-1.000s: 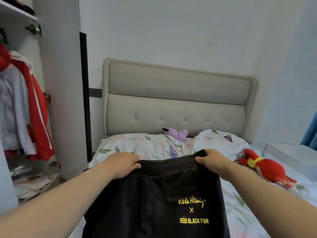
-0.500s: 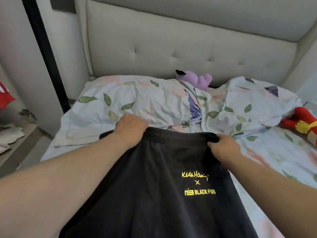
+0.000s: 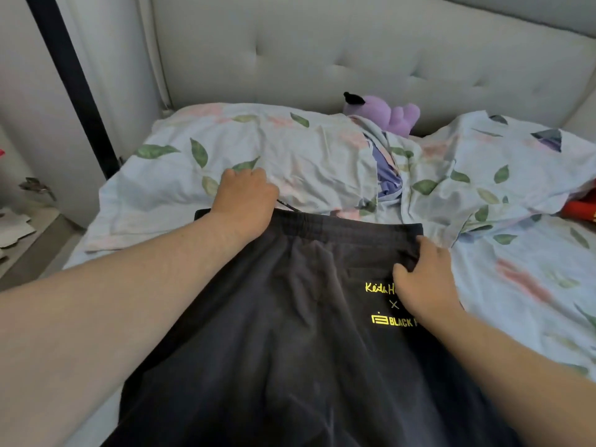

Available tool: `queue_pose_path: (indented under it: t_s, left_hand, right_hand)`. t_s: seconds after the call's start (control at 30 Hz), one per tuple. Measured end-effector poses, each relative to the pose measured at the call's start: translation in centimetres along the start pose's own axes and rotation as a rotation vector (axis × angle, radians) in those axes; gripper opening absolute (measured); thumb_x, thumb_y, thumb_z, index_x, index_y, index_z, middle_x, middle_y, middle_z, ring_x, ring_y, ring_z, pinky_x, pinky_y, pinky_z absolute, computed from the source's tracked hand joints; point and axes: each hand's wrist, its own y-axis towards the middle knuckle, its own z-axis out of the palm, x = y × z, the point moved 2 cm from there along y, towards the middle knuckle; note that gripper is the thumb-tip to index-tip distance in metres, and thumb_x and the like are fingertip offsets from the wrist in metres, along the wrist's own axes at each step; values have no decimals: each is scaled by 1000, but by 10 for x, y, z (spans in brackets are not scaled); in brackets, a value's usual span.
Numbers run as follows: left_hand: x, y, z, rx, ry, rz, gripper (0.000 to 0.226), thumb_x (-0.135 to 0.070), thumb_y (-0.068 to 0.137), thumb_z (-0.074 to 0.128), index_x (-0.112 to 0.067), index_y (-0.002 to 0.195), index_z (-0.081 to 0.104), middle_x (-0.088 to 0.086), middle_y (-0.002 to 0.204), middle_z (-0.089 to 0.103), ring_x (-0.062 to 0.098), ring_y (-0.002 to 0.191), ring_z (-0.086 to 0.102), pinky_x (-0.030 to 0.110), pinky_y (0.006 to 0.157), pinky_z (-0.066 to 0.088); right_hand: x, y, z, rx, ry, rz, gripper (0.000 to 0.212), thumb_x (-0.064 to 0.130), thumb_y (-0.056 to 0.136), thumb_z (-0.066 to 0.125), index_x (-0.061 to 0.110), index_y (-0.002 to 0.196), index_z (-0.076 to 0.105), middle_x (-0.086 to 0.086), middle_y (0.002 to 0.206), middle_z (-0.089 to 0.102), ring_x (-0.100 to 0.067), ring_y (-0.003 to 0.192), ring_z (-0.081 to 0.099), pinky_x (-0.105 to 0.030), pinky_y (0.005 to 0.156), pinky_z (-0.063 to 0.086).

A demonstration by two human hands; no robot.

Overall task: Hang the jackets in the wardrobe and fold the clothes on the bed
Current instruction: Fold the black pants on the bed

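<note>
Right hand [image 3: 422,282] lower on garment [image 3: 290,317], pillow [image 3: 290,162] ahead

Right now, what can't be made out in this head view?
All in the head view:
Black fabric garment with yellow print: lower part cut off by the bottom edge; length unknown.
Yellow lettering: word ends covered by the right hand.
Left hand: fingers curl behind its knuckles; grip unclear.
Red object: cut off by the right edge.
Purple plush toy: lower body behind the floral pillows.
</note>
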Motion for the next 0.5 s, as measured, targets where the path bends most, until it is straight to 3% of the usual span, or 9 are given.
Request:
queue_pose_path:
  t_s: [0.1,0.17,0.23,0.3,0.4,0.5]
  left_hand:
    - [-9,-2,-16,50,-154,-67,18,-18,91,49,-10,98,64,10,109,52,32,102,52,35,75,34]
    - [-24,-12,-23,128,-281,-113,16,-26,89,46,-16,78,54,4,95,53,26,88,52,33,72,36]
    - [-40,-16,-24,278,-414,-127,19,-28,88,47,-21,70,45,-1,85,53,20,77,51,30,65,37]
    - [-48,-17,-22,467,-663,-190,23,-27,92,50,-19,71,49,-1,75,55,17,68,54,28,60,41]
    - [-58,-32,-17,689,-1212,-492,20,-19,95,51,-16,75,54,-5,46,47,9,39,44,20,47,34]
    - [-70,-58,-1,714,-1399,-627,14,-12,98,49,-11,85,52,2,55,54,13,45,55,22,46,45]
  right_hand:
    - [7,-66,6,-41,-238,-405,50,11,80,68,8,129,58,-14,134,51,-30,123,46,-46,109,40]
    - [8,-95,19,35,-320,-589,41,18,80,66,10,121,64,-13,129,56,-28,118,45,-48,108,42]
    - [7,-103,31,107,-344,-581,41,24,85,59,12,123,65,-12,131,57,-26,123,44,-47,112,38]
    - [5,-103,39,105,-348,-548,42,30,89,51,13,126,64,-9,133,56,-25,127,47,-46,115,34]
    - [1,-103,43,74,-330,-549,46,34,88,42,14,122,65,-7,130,58,-24,122,49,-46,111,40]
    - [-3,-103,42,68,-319,-544,47,36,87,40,16,121,65,-5,130,59,-23,122,49,-45,113,39]
